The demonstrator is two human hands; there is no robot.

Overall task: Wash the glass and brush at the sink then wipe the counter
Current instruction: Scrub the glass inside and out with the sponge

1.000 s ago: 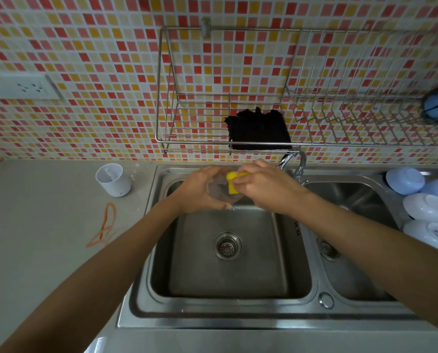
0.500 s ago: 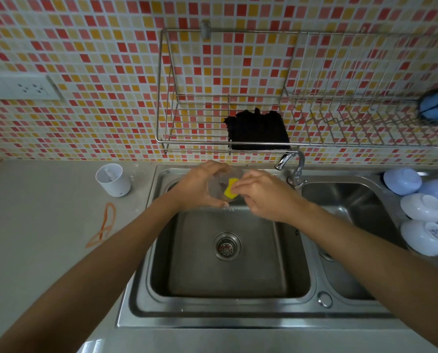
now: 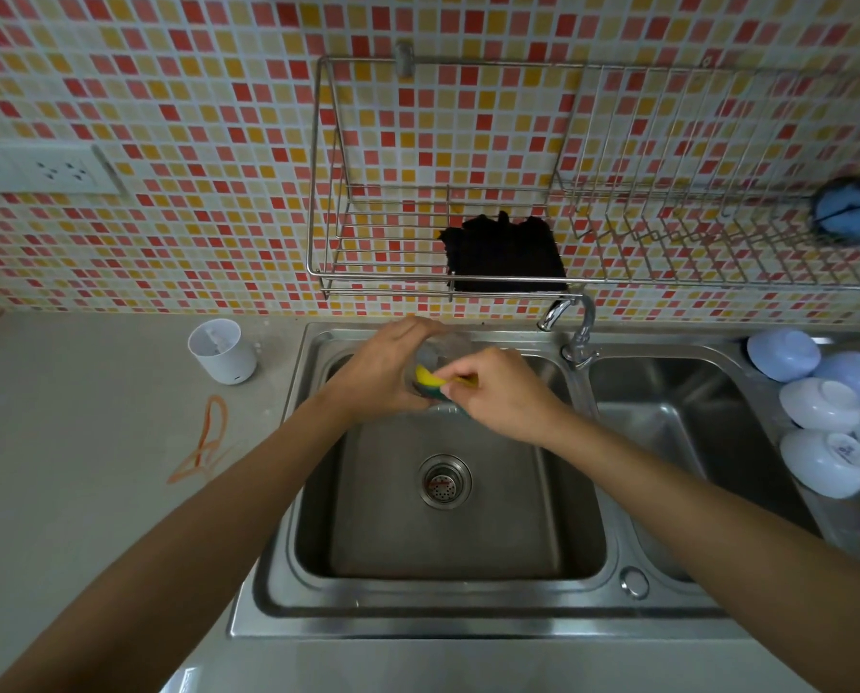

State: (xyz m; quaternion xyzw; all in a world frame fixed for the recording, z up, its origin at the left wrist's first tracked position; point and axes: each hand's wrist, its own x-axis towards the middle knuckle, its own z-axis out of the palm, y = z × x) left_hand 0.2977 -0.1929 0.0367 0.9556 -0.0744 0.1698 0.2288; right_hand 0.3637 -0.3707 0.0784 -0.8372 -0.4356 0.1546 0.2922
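Observation:
Over the back of the left sink basin (image 3: 448, 542), my left hand (image 3: 383, 372) wraps around a clear glass (image 3: 435, 355), which lies tilted with its mouth toward the right. My right hand (image 3: 505, 392) pinches a yellow and green sponge (image 3: 430, 380) and holds it pushed inside the glass. Most of the glass is hidden by my fingers. A dark cloth (image 3: 505, 255) hangs on the wire rack (image 3: 418, 287) above the tap (image 3: 570, 317). I see no brush that I can be sure of.
A white cup (image 3: 223, 350) and an orange rubber band (image 3: 205, 445) lie on the grey counter (image 3: 93, 467) at the left. Several white bowls (image 3: 825, 432) are stacked right of the right basin (image 3: 668, 432). A blue scrubber (image 3: 848, 210) hangs on the rack's right end.
The sponge has gone from the rim deeper into the glass. My right hand has shifted a little lower and to the right; the left hand keeps its hold.

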